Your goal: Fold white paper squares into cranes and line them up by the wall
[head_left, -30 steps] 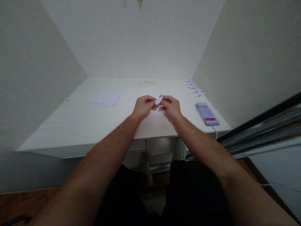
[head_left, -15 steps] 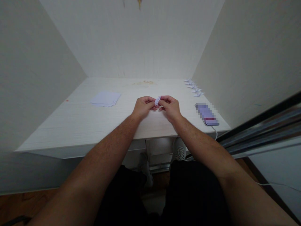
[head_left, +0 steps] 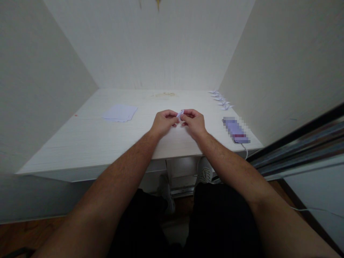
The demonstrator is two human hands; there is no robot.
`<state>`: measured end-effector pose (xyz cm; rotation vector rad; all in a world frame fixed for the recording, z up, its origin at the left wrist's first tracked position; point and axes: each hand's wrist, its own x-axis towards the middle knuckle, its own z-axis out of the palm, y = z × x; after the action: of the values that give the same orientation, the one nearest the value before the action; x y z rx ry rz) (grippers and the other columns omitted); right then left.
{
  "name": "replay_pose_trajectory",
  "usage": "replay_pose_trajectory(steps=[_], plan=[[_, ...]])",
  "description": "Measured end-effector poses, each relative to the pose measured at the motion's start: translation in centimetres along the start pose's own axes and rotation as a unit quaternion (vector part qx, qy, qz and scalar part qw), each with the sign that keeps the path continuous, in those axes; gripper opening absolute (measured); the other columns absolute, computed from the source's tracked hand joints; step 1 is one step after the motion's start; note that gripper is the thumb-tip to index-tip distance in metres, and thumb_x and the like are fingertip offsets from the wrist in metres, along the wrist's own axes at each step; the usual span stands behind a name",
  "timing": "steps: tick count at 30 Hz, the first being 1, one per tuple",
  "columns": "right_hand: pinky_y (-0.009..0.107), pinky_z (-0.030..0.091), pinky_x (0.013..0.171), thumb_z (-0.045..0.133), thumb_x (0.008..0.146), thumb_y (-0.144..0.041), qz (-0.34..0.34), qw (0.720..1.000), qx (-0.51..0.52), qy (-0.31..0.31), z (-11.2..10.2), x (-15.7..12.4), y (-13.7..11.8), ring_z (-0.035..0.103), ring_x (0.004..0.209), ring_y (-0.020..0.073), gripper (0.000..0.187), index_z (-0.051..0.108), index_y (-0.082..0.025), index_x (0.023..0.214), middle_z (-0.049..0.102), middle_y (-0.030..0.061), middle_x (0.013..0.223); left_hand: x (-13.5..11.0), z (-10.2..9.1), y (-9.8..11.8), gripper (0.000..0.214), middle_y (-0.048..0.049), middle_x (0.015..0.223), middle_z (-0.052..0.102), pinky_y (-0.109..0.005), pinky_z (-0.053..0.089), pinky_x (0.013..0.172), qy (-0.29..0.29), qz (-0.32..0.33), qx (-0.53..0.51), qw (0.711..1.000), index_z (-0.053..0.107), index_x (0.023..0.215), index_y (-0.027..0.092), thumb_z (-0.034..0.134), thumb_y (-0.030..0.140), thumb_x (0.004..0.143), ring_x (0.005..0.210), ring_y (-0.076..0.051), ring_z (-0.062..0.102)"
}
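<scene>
A small folded piece of white paper (head_left: 180, 114) is pinched between my two hands, above the middle of the white desk (head_left: 129, 139). My left hand (head_left: 164, 121) grips its left side with thumb and fingers. On the other side, my right hand (head_left: 194, 121) holds it with the thumb toward me. The fingers cover much of the paper, so its exact folds cannot be made out. Several folded white paper cranes (head_left: 220, 100) stand in a row at the desk's right rear, beyond my right hand. A stack of white paper sheets (head_left: 120, 113) lies to the left.
A phone (head_left: 235, 129), its screen blurred out, lies at the right with a white cable (head_left: 245, 152) running over the front edge. Walls enclose the desk at the back, left and right. My legs and shoes (head_left: 204, 171) are below it.
Both hands stay in nearly the same place on the folded paper. The left fingers have shifted slightly around it, and less of the paper shows. The view has moved very slightly.
</scene>
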<state>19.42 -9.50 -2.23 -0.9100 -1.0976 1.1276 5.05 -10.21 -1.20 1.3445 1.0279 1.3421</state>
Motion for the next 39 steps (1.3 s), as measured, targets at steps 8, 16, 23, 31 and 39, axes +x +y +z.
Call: replay_pose_trajectory(steps=[8, 16, 23, 31, 39], plan=[[0.022, 0.048, 0.049, 0.077, 0.061, -0.023, 0.007, 1.0, -0.014, -0.024, 0.0, 0.1, 0.2, 0.061, 0.057, 0.0105, 0.025, 0.067, -0.019, 0.084, 0.069, -0.0032, 0.068, 0.2, 0.1, -0.1, 0.014, -0.0042, 0.064, 0.069, -0.025, 0.051, 0.054, 0.007, -0.019, -0.034, 0.999, 0.065, 0.077, 0.012, 0.076, 0.01, 0.068, 0.057, -0.015, 0.068], [0.02, 0.043, 0.045, 0.075, 0.061, -0.021, 0.016, 0.999, -0.039, -0.026, 0.2, -0.2, 0.0, 0.052, 0.047, 0.0069, 0.019, 0.062, -0.02, 0.074, 0.063, -0.0061, 0.059, 0.1, 0.1, -0.1, 0.014, -0.0025, 0.055, 0.066, -0.023, 0.048, 0.05, 0.012, -0.026, -0.005, 1.0, 0.064, 0.073, 0.014, 0.077, 0.014, 0.068, 0.048, -0.012, 0.062], [0.021, 0.041, 0.043, 0.08, 0.06, -0.026, 0.027, 0.999, -0.03, -0.032, -0.1, -0.1, -0.1, 0.052, 0.044, 0.0077, 0.023, 0.061, -0.02, 0.073, 0.061, -0.0057, 0.055, 0.3, -0.1, -0.6, 0.016, -0.0014, 0.054, 0.064, -0.023, 0.044, 0.046, -0.007, -0.008, 0.006, 1.0, 0.064, 0.071, 0.015, 0.079, 0.02, 0.071, 0.045, -0.011, 0.058], [0.021, 0.039, 0.043, 0.078, 0.062, -0.026, 0.016, 0.999, -0.03, -0.032, -0.2, 0.0, 0.1, 0.05, 0.044, 0.0078, 0.021, 0.059, -0.02, 0.07, 0.057, -0.0068, 0.052, 0.3, -0.2, -0.8, 0.018, 0.0001, 0.053, 0.062, -0.023, 0.042, 0.047, -0.008, -0.01, -0.006, 1.0, 0.065, 0.073, 0.016, 0.082, 0.02, 0.07, 0.045, -0.009, 0.055], [0.021, 0.039, 0.044, 0.08, 0.063, -0.029, 0.011, 0.999, -0.013, -0.045, -0.2, -0.1, 0.1, 0.049, 0.048, 0.007, 0.019, 0.064, -0.019, 0.07, 0.062, -0.0046, 0.06, 0.5, -0.5, -1.4, 0.019, 0.0017, 0.051, 0.058, -0.022, 0.035, 0.046, -0.05, 0.019, 0.015, 0.998, 0.066, 0.071, 0.017, 0.082, 0.027, 0.072, 0.044, -0.008, 0.049]])
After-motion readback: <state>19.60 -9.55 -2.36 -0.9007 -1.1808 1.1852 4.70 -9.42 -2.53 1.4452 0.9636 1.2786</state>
